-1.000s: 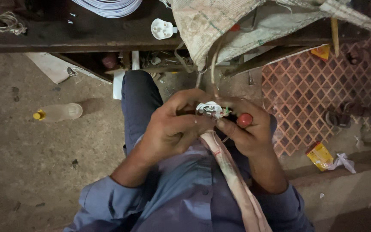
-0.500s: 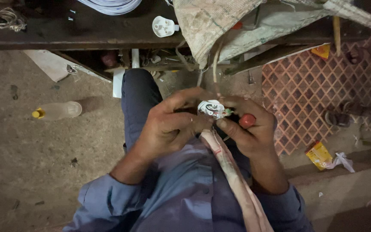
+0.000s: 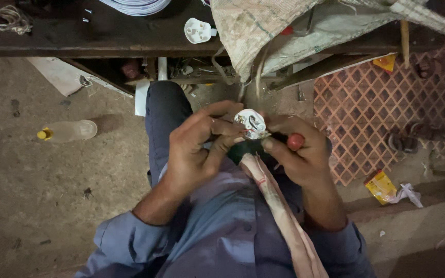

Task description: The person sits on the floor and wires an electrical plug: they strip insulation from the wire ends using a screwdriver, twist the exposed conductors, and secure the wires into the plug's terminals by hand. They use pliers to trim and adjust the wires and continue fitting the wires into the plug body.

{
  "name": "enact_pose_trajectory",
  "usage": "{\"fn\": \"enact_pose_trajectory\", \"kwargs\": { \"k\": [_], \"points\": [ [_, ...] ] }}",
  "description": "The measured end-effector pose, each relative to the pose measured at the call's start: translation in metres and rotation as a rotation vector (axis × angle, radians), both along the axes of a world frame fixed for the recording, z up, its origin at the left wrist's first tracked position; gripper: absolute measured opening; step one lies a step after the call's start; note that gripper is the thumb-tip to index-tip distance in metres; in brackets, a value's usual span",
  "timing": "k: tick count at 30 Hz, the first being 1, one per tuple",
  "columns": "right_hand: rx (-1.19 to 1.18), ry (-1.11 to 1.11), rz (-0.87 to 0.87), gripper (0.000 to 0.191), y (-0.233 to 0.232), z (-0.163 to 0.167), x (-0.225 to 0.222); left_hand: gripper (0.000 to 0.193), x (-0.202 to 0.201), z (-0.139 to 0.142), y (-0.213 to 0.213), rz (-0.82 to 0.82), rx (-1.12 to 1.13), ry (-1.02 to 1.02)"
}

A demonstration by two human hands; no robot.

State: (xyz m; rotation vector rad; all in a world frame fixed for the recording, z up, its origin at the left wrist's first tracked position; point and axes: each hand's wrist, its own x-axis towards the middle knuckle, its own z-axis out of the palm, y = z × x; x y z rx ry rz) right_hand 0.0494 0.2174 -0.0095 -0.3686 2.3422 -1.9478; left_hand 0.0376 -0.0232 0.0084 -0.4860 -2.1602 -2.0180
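Observation:
An opened white plug half (image 3: pixel 251 123) with metal terminals and thin wires showing sits between both hands above my lap. My left hand (image 3: pixel 194 149) pinches its left side with thumb and fingers. My right hand (image 3: pixel 297 152) steadies its right side and also grips a tool with a red handle end (image 3: pixel 295 141); the tool's tip is hidden. A striped cloth strip (image 3: pixel 276 203) hangs down from under the hands over my blue shirt.
A dark workbench (image 3: pixel 78 38) crosses the top, bearing another white plug part (image 3: pixel 198 30), a coil of white cable (image 3: pixel 137 5) and a woven sack (image 3: pixel 263 25). A plastic bottle with a yellow cap (image 3: pixel 68 131) lies on the dirt floor at left. A yellow wrapper (image 3: pixel 381 186) lies near patterned tiles (image 3: pixel 382 103).
The plug half has turned slightly in my fingers, so its open inside faces up more. Both hands stay in the same place.

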Motion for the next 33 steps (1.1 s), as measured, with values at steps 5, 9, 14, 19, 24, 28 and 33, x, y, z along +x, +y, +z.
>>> {"fn": "enact_pose_trajectory", "kwargs": {
  "k": [5, 9, 14, 19, 24, 28, 33],
  "points": [
    [-0.103, -0.013, 0.060, 0.018, -0.005, -0.007, -0.005, 0.013, 0.001, -0.001, -0.001, 0.046, -0.048, 0.032],
    [0.059, 0.052, -0.061, 0.017, -0.011, 0.003, -0.003, 0.016, 0.001, -0.003, 0.002, 0.115, -0.123, 0.101],
    [0.225, 0.162, -0.161, 0.016, -0.020, 0.017, 0.002, 0.020, 0.002, -0.006, 0.002, 0.118, -0.193, 0.132],
    [0.242, 0.126, -0.210, 0.011, -0.028, 0.027, 0.004, 0.018, 0.005, -0.005, 0.005, 0.102, -0.199, 0.169],
    [0.325, 0.232, -0.209, 0.011, -0.033, 0.036, 0.008, 0.020, 0.005, -0.003, 0.004, 0.086, -0.222, 0.181],
    [0.365, 0.277, -0.234, 0.012, -0.038, 0.039, 0.008, 0.023, 0.004, 0.000, 0.004, 0.076, -0.216, 0.196],
    [0.338, 0.216, -0.247, 0.012, -0.041, 0.037, 0.008, 0.023, 0.005, 0.001, 0.009, 0.114, -0.183, 0.217]
  ]
}}
